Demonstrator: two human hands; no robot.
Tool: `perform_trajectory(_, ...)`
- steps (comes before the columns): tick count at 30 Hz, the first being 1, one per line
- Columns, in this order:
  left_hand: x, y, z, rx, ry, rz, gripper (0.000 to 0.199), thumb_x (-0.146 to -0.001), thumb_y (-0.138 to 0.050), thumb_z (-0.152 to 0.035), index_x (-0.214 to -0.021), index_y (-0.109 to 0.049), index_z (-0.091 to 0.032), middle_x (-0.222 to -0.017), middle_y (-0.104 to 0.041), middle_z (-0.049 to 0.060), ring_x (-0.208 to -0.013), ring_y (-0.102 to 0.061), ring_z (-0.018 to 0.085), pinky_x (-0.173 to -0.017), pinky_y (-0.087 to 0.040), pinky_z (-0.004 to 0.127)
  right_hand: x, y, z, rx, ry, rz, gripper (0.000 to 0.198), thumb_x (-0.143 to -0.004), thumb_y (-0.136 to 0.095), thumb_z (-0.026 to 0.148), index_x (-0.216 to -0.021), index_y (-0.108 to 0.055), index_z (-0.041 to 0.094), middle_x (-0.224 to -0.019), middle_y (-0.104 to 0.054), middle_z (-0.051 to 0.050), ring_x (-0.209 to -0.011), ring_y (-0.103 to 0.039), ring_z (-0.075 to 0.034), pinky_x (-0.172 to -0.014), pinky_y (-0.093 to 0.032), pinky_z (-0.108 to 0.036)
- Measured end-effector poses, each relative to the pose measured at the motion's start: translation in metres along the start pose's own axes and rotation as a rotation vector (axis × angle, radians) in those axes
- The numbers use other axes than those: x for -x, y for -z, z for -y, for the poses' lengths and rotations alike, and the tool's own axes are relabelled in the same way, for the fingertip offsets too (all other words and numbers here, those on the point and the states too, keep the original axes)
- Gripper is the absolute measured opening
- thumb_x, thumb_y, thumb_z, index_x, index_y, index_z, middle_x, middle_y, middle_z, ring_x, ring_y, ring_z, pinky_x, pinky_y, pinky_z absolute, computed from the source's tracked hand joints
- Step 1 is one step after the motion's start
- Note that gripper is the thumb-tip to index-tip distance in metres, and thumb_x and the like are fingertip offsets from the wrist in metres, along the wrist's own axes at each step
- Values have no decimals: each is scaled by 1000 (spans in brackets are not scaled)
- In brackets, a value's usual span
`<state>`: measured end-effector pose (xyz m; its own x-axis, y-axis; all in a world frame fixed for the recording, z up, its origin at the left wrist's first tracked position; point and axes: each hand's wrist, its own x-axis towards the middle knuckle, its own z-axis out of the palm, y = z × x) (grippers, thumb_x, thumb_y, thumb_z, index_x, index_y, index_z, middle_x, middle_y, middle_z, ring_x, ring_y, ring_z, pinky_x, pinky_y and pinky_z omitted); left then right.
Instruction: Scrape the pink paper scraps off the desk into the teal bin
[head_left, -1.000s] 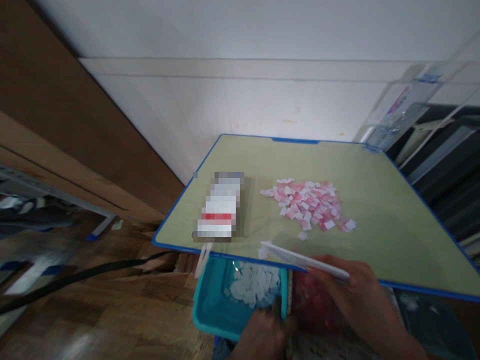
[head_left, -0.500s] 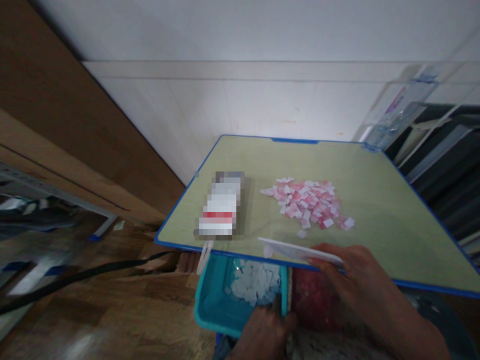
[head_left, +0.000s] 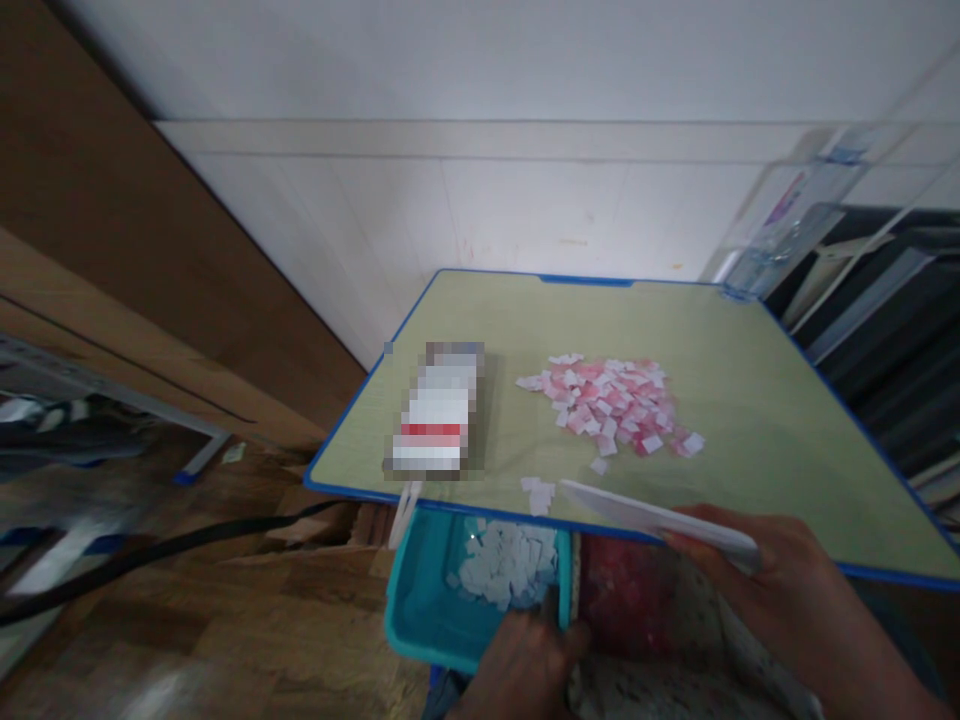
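Observation:
In my right hand [head_left: 795, 570] is a long, flat white blade-like strip [head_left: 660, 520], pinched between thumb and fingers. It slants over the near edge of the folding table [head_left: 750, 390], its tip pointing left. Left of the tip, a few small white paper pieces [head_left: 538, 496] lie at the table edge. A spread pile of small pink and white paper pieces [head_left: 611, 400] is farther back. My left hand [head_left: 521, 655] is closed on the near right rim of a teal plastic basin [head_left: 427, 610], below the table edge. Many white pieces [head_left: 510, 562] lie inside the basin.
A pixelated phone-like object [head_left: 439, 410] lies on the table's left, with a white strap [head_left: 405, 515] hanging over the edge. A clear plastic bottle [head_left: 780, 230] stands at the back right corner. A dark cable [head_left: 225, 535] runs at the left above the wooden floor.
My right hand has moved right with the white strip, uncovering the few paper pieces at the table edge. My left hand stays at the basin rim. The view has shifted slightly.

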<state>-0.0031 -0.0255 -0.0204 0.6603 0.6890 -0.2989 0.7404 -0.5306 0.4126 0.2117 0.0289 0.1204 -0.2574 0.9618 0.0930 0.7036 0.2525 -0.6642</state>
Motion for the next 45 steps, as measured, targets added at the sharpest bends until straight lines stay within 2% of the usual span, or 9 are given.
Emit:
perform_trajectory(5,-1,1,0,30,-3,16,51,-68,-68,-58,-100,-58,-20,-101,-62,12,-81,-62,29,-68,-51,38,0,-12,5,-39,-78,-77,23,-83,-52,33,-77,-72,23,-61,-71,1,-52,-66,-16,-49,-50,-22)
perform_trajectory(11,-1,5,0,46,-22,9,43,-69,-71,-49,-98,-58,-19,-98,-63,11,-85,-61,28,-70,-51,36,-3,-19,8,-93,-148,-48,21,-83,-52,30,-82,-72,22,-65,-71,2,-58,-67,-16,-55,-50,-22)
perform_trajectory(18,0,5,0,59,-34,-10,47,-69,-71,-51,-100,-58,-18,-99,-62,13,-82,-61,30,-68,-52,39,-5,-19,12,-78,-140,-16,24,-84,-50,33,-78,-72,23,-66,-72,1,-58,-66,-17,-55,-50,-23)
perform_trajectory(24,-1,3,0,87,-25,9,52,-70,-71,-51,-108,-56,-19,-101,-61,13,-87,-60,30,-74,-50,41,-5,-20,13,-89,-139,-26,24,-84,-51,33,-78,-72,22,-63,-72,1,-56,-66,-17,-54,-50,-24)
perform_trajectory(32,-3,5,0,59,-32,-2,44,-74,-66,-54,-98,-58,-18,-94,-62,13,-80,-62,29,-68,-52,39,-6,-20,14,-99,-134,-9,25,-84,-50,31,-76,-71,23,-61,-70,3,-54,-64,-15,-52,-48,-22)
perform_trajectory(35,-4,4,0,19,-33,30,22,-86,-57,-38,-97,-58,-18,-89,-62,11,-78,-62,27,-68,-51,37,-6,-20,15,-96,-131,-7,27,-85,-49,32,-70,-70,23,-61,-70,3,-53,-64,-16,-50,-48,-22)
perform_trajectory(37,-4,3,0,12,-36,33,16,-87,-56,-30,-96,-58,-18,-89,-62,10,-78,-62,26,-68,-51,35,-6,-20,15,-98,-127,-16,26,-84,-49,31,-72,-71,23,-61,-70,2,-53,-63,-16,-50,-48,-22)
perform_trajectory(41,-3,3,0,17,-48,4,25,-85,-58,-39,-98,-57,-17,-92,-62,12,-80,-61,28,-68,-52,38,-8,-21,16,-116,-118,-22,24,-83,-51,30,-77,-72,23,-58,-69,3,-51,-62,-15,-50,-47,-22)
perform_trajectory(45,-3,3,0,1,-52,27,26,-86,-56,-40,-100,-57,-17,-93,-62,13,-79,-62,29,-65,-52,40,-9,-22,17,-127,-127,-20,24,-83,-51,29,-74,-72,23,-59,-69,3,-51,-63,-15,-50,-47,-22)
